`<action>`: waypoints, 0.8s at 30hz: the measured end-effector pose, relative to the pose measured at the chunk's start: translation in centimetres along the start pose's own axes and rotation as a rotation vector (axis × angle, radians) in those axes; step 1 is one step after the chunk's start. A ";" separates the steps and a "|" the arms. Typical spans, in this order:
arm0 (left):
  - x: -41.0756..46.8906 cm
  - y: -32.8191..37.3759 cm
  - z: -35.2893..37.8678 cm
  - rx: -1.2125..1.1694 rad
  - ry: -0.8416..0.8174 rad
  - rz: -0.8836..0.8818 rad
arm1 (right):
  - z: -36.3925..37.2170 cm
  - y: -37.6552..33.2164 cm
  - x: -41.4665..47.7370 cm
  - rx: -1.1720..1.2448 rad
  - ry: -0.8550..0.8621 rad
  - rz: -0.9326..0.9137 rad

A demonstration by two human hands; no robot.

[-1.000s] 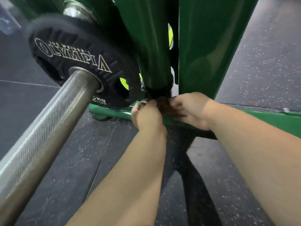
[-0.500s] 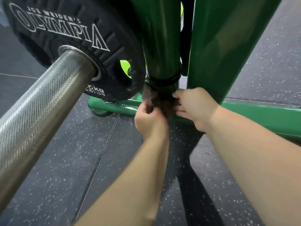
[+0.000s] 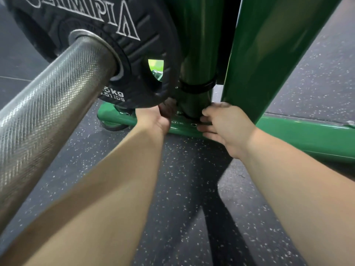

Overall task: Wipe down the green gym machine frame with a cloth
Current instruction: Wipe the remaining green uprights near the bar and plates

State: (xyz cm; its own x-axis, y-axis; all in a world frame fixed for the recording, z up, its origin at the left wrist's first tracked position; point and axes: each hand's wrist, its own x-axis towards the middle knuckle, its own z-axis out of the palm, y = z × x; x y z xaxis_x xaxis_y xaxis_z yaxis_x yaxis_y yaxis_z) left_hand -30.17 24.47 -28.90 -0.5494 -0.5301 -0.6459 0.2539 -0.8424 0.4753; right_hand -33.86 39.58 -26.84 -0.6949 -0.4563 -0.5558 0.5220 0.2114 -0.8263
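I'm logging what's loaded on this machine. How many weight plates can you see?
1: a black Olympia plate sits on the knurled steel bar at upper left, left of the green upright. Others may be hidden behind it.

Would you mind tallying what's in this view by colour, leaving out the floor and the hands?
Green: 1, the machine frame
Black: 1, the weight plate
Silver: 1, the knurled bar
Dark brown: 1, the cloth
Total: 4
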 end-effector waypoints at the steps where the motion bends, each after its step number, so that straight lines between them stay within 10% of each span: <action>1: 0.1 0.4 -0.1 -0.003 0.007 -0.022 | -0.1 0.3 -0.1 -0.007 -0.002 0.006; 12: -3.7 -4.3 1.6 0.289 0.192 0.361 | 0.0 1.4 0.2 -0.019 0.016 -0.028; 19: -5.4 -8.0 0.6 0.314 0.158 0.284 | -1.5 1.8 0.6 0.162 0.079 0.080; 24: -6.7 -6.7 0.8 0.503 0.234 0.611 | -2.7 1.3 0.8 0.263 0.082 0.160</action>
State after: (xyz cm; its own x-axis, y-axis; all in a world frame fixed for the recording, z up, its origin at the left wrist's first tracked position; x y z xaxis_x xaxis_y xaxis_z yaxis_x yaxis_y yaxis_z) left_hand -28.88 33.76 -27.31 -0.2356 -0.9342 -0.2677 0.0371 -0.2839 0.9581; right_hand -35.10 41.83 -28.63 -0.6254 -0.3620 -0.6913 0.7306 0.0395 -0.6816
